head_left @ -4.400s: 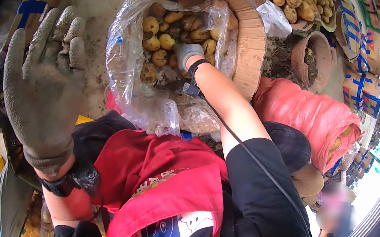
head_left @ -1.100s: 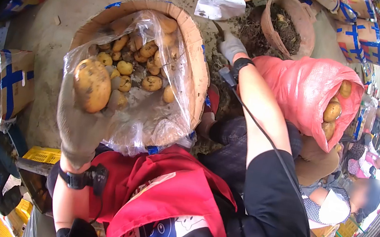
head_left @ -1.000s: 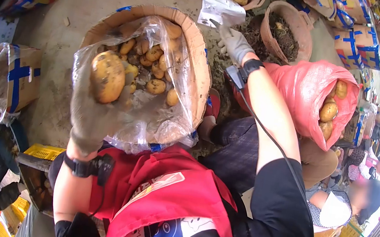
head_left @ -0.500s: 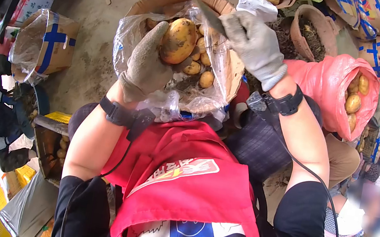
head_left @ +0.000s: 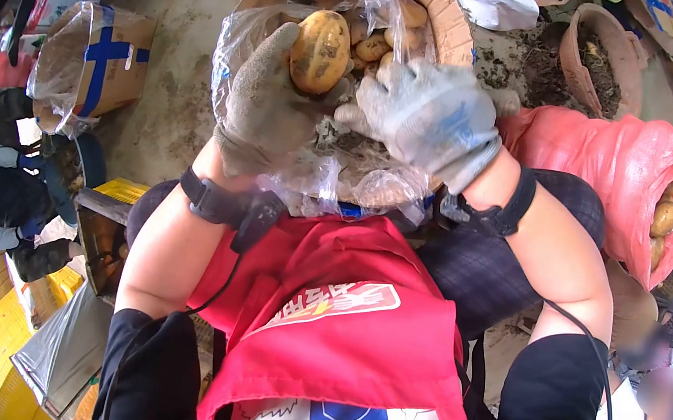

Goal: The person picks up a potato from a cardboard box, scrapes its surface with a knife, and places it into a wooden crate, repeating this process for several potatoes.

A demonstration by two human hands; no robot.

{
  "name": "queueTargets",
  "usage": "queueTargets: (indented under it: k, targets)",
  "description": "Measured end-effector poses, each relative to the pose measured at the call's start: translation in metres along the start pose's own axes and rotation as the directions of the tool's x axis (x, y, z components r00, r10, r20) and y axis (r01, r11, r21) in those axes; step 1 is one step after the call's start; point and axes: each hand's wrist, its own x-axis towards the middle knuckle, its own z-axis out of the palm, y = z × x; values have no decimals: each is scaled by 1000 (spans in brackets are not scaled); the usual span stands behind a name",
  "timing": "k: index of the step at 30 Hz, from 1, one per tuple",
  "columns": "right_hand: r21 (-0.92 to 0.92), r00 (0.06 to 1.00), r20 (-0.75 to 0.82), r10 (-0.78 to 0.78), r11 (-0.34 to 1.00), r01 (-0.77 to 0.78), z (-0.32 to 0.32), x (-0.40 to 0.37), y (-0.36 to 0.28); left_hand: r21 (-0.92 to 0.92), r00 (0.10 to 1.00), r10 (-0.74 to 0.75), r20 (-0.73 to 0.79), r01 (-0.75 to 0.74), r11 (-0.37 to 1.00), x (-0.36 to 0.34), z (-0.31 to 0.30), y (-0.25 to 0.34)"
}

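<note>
The large potato [head_left: 320,52] sits upright in your left hand [head_left: 270,101], above the plastic-lined container. That hand is cupped palm up, its thumb pressed along the potato's nine o'clock side. Your right hand [head_left: 435,124] has just swung in and turned over, its back now to the camera, at about four o'clock from the potato. Its fingers are curled in; the narrow blade that jutted from it a moment ago is out of plain sight, so you have both hands close about one potato, but what the right one pinches cannot be told. Whether its fingertips touch the skin is equally unclear

Smaller potatoes [head_left: 373,47] lie at two o'clock, partly under clear plastic [head_left: 240,43], inside the container's cardboard wall [head_left: 453,34]. Farther along two o'clock is a white sheet [head_left: 497,4]; near three o'clock stands a tub [head_left: 571,62] with soil in it, and just below that line lies the pink sack [head_left: 578,148], potatoes showing at its mouth. A taped carton [head_left: 121,89] stands toward nine o'clock

Your left fingers are hidden behind the potato, your right hand covers part of the container, and the person [head_left: 628,410] at four o'clock is blurred
</note>
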Motion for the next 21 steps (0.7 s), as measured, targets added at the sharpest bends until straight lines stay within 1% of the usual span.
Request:
queueTargets:
  k: [1, 2, 3, 4, 5, 6, 8, 9, 10, 11, 12, 13, 14, 15, 16, 17, 19, 21]
  targets:
    - [25, 999, -1, 36, 999, -36, -2, -2, 2, 163, 997, 78, -6, -76, 984, 5, -2, 5]
    - [51, 997, 1, 74, 996, -74, -6, -4, 5, 320, 988, 153, 2, -146, 936, 7, -3, 9]
    - [55, 997, 2, 80, 995, -80, -7, -3, 10, 467, 974, 227, 21, -211, 859, 9, -4, 13]
    - [60, 985, -91, 147, 988, -142, -4, -1, 20, 535, 964, 264, 36, -242, 810, 8, -4, 10]
    - [71, 960, -183, 213, 977, -203, 0, 0, 28, 599, 953, 300, 52, -270, 754, 8, -4, 7]
    - [70, 959, -186, 215, 976, -205, 7, 1, 35, 519, 970, 234, 65, -233, 822, 5, -4, -5]
    - [80, 949, -225, 223, 975, -210, 21, 0, 43, 438, 981, 171, 90, -193, 878, 4, 1, -3]
    - [113, 949, -186, 256, 965, -238, 24, -1, 39, 589, 972, 219, 81, -224, 776, 4, 8, 12]
    - [112, 948, -190, 255, 965, -237, 18, 0, 33, 722, 960, 267, 79, -240, 649, 3, 11, 23]
    - [78, 980, -116, 159, 985, -151, 9, -1, 22, 725, 959, 271, 76, -240, 645, 2, 9, 27]
    - [51, 998, -38, 59, 997, -57, 2, -1, 14, 623, 976, 210, 48, -194, 758, 1, 6, 25]
    - [126, 999, -50, 1, 992, 5, 7, -5, 5, 436, 994, 108, 12, -102, 894, 1, 3, 23]
    - [113, 998, -65, -27, 993, 34, 10, -11, 0, 210, 1000, -8, -16, 12, 978, 1, 1, 21]
    - [117, 999, -44, 23, 993, -17, 5, -8, 0, 25, 995, -93, -27, 94, 995, 0, 0, 19]
    - [119, 997, -21, 72, 990, -69, 0, -5, 1, -103, 990, -139, -29, 136, 985, -1, 0, 18]
    - [119, 997, -20, 72, 990, -70, 1, -4, 5, -211, 985, -172, -29, 162, 964, -2, 0, 16]
    - [42, 966, -153, 207, 978, -203, 8, -1, 19, -346, 979, -203, -20, 184, 920, -3, 1, 16]
    - [53, 966, -156, 208, 978, -202, 15, 2, 23, -436, 974, -227, -16, 197, 878, -2, 1, 15]
